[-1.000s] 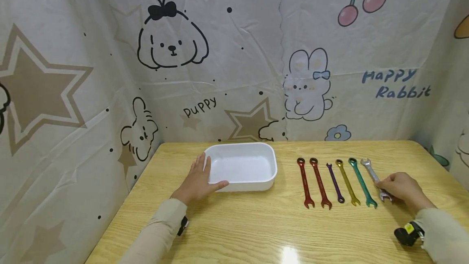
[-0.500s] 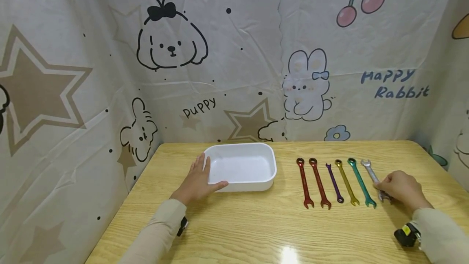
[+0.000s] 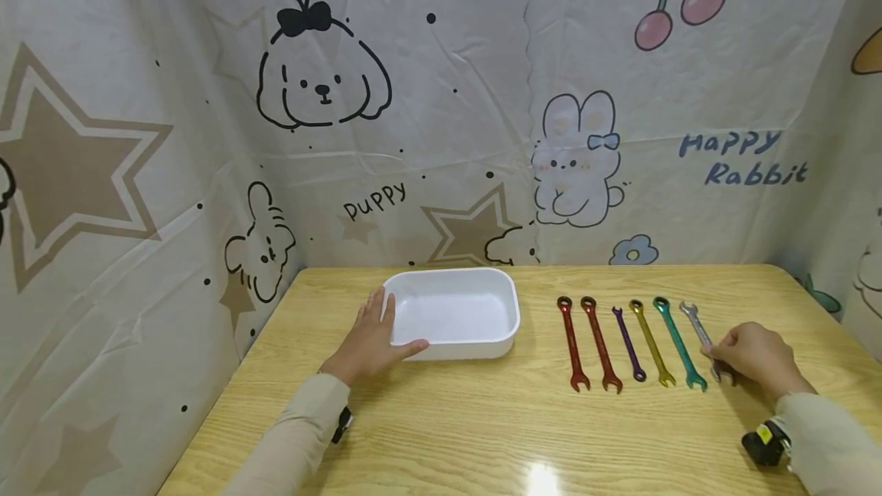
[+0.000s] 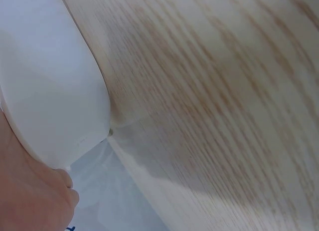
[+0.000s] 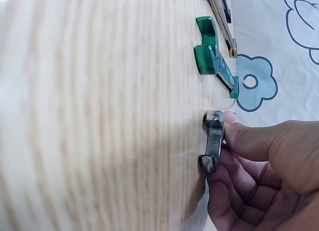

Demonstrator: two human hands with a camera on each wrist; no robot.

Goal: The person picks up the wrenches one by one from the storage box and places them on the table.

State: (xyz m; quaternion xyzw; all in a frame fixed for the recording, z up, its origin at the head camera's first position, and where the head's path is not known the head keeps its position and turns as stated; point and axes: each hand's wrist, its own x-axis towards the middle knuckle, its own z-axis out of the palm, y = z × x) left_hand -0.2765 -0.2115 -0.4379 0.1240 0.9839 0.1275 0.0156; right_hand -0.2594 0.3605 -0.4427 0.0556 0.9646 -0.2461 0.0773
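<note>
At the left rim of a white rectangular box (image 3: 448, 348), my left hand (image 3: 368, 343) rests with fingers spread and fairly straight, the thumb along the front side. The left wrist view shows that hand (image 4: 35, 191) against the smooth white wall of the box (image 4: 55, 86). My right hand (image 3: 754, 354) pinches a silver wrench (image 3: 697, 324) around the middle of its shaft, between thumb and curled fingers. Seen from the right wrist, the wrench (image 5: 214, 141) points its forked end at the camera, the thumb on one side; the fingers hide much of its shaft.
Left of the silver wrench lies a row of wrenches: teal (image 3: 680, 343), yellow (image 3: 652, 343), purple (image 3: 629, 344), and two red ones (image 3: 602, 344). All lie on the wood-grain table (image 3: 482, 419). A printed cloth (image 3: 448, 136) hangs behind and at the sides.
The silver wrench has tipped slightly in my right hand, its near fork now looking narrower and darker. My left hand and the box stay in place.
</note>
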